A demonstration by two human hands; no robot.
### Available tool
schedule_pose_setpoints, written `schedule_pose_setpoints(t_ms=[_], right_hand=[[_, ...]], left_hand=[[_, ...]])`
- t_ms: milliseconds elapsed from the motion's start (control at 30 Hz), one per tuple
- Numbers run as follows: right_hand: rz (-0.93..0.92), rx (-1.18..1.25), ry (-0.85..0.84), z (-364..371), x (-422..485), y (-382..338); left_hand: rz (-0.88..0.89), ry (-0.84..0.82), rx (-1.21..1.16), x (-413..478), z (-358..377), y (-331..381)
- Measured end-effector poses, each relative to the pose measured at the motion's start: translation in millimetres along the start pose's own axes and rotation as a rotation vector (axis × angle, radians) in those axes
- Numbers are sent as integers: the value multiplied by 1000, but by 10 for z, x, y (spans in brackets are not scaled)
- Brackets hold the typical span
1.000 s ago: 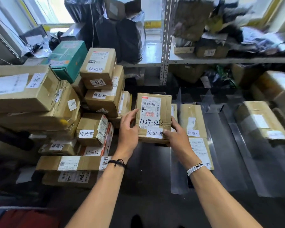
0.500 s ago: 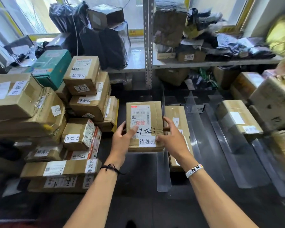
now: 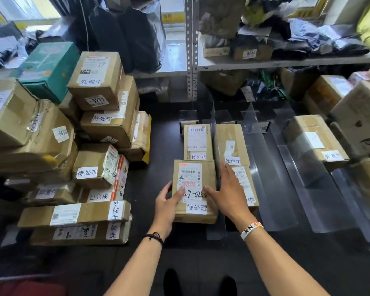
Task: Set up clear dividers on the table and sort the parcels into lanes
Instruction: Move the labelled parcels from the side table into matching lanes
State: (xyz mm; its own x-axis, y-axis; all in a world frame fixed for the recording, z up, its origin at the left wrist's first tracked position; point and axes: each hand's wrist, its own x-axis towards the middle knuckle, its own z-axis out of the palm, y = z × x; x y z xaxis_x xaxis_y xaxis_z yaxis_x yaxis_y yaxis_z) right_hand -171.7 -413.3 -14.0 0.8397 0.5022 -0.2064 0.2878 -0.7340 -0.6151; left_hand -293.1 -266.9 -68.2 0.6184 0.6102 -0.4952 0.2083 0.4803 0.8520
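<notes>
Parcel [image 3: 193,189], lowered from mid-air into lane left of divider [image 3: 215,146]: sorted; left hand [image 3: 167,204] grips its edge, right hand [image 3: 226,195] flat on it.

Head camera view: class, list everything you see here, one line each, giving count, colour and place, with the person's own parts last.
table: one, black, centre.
near parcel: one, brown, leftmost lane, between the grips.
far parcel: one, brown, same lane, behind it.
second-lane parcels: two, brown, next lane rightward.
right parcel: one, brown, farther right.
clear dividers: at least three, transparent, on the table.
parcel pile: many, brown, left.
green box: one, teal, atop the pile.
shelf: one, grey, behind the table.
left grip: holding the near parcel's left edge.
right grip: flat against its right side.
</notes>
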Motion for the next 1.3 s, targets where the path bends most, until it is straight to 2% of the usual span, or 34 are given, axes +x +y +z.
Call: schedule_pose_setpoints(t_ms=[67,200,467,634,767,901,967,1101,1301], right_hand=[[17,65,-45,73,15,53],[3,-64,-41,196,35,155],[-29,-125,-17,306,-29,288],[-6,-101,-25,286,1,229],[30,-29,-6,185,26,176],[35,-132,82,93,45,75],[-4,-176,126,112,44,-71],[-200,-180,137,300,45,-487],[-449,-150,-82,863,-111,-1139]], left_hand=[[9,2,16,41,79,-86],[18,25,39,181,230,-186],[20,-7,163,248,213,-310],[31,-52,272,301,153,-220],[-34,-105,380,356,154,-105],[-44,-75,459,342,163,120],[-1,-52,498,311,110,245],[135,-1,495,235,-58,522],[287,95,441,92,-522,901]])
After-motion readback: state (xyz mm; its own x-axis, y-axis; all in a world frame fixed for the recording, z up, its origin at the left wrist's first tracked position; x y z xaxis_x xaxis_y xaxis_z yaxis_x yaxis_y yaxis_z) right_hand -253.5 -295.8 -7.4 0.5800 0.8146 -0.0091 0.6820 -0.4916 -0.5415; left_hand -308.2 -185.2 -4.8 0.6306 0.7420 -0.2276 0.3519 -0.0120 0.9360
